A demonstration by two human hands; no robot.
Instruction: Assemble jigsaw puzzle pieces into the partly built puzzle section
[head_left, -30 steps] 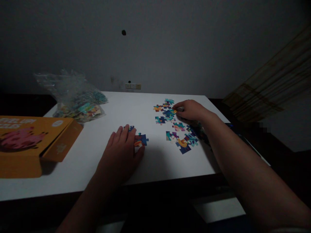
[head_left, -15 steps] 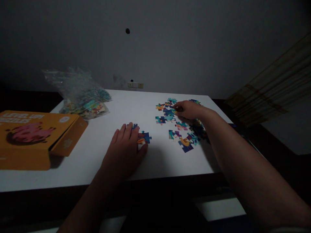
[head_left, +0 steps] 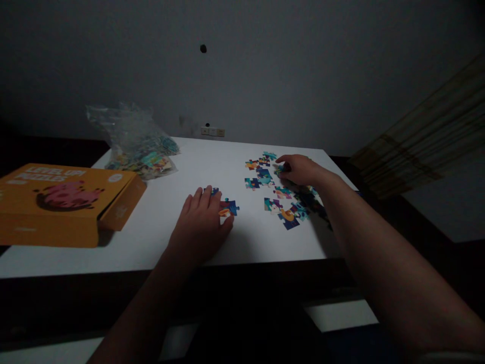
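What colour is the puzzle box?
Head view: the puzzle box is orange, with pink artwork and white lettering.

puzzle pieces [head_left: 264, 176]: printed cardboard | box [head_left: 68, 199]: matt card | bag [head_left: 131, 126]: clear plastic (crinkled, faintly glossy) | tabletop [head_left: 212, 162]: smooth

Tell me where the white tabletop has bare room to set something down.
The tabletop is bare between the plastic bag and the puzzle pieces near the right hand, and between the orange box and the left hand. It is crowded around the right hand, where pieces spread, and where box and bag sit.
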